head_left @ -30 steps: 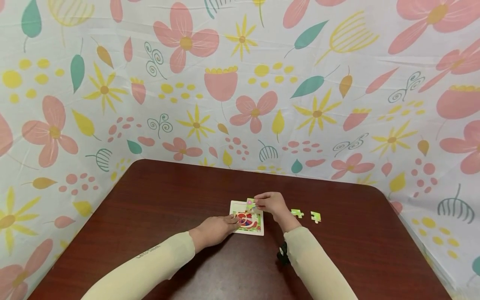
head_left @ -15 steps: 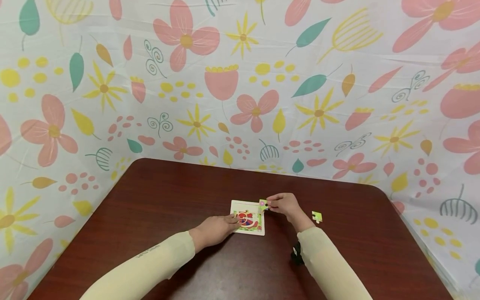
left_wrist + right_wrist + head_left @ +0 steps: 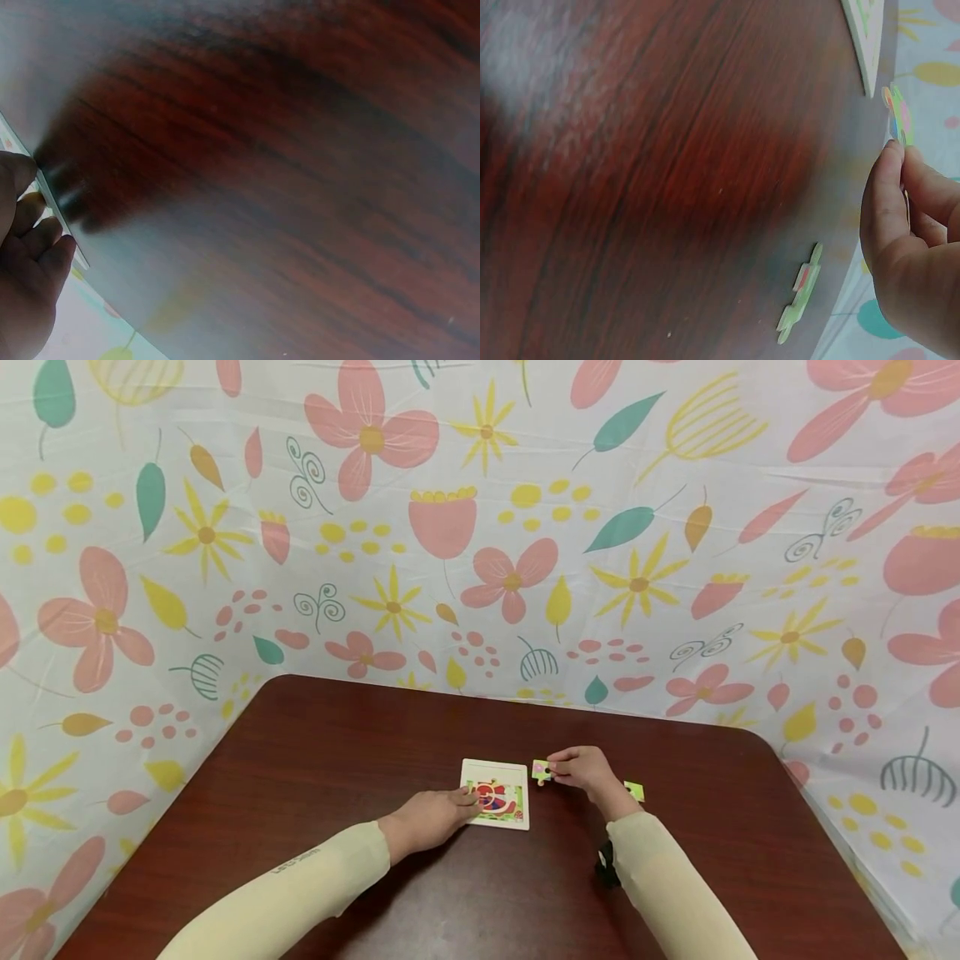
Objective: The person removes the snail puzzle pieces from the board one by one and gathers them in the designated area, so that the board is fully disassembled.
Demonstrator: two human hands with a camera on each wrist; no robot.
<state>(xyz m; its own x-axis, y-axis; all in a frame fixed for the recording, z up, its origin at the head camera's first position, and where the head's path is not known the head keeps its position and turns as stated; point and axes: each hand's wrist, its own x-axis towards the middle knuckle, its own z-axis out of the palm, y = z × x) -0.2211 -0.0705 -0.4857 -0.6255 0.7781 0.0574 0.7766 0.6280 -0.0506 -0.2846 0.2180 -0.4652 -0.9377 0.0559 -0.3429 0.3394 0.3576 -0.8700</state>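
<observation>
A small puzzle board (image 3: 506,768) with a pale frame lies on the table; a red picture with a green border fills its lower part, and its upper strip is pale and bare. My left hand (image 3: 429,821) rests on the board's left side, fingers stretched over the edge. Just right of the board, my right hand (image 3: 587,772) pinches a green puzzle piece (image 3: 541,770) with a pink flower between thumb and fingers. Seen from the right wrist, that puzzle piece (image 3: 900,116) is held edge-on, above the table. Another green puzzle piece (image 3: 634,791) lies partly behind the right forearm.
The dark red-brown wooden table (image 3: 337,735) has rounded far corners. A flower-patterned cloth (image 3: 480,568) hangs behind and along both sides. In the right wrist view, one loose puzzle piece (image 3: 801,296) lies flat on the table.
My right hand has carried the pinched puzzle piece from over the board's top right to beside it on the right. The forearm now covers more of the loose pieces. The left hand stays put.
</observation>
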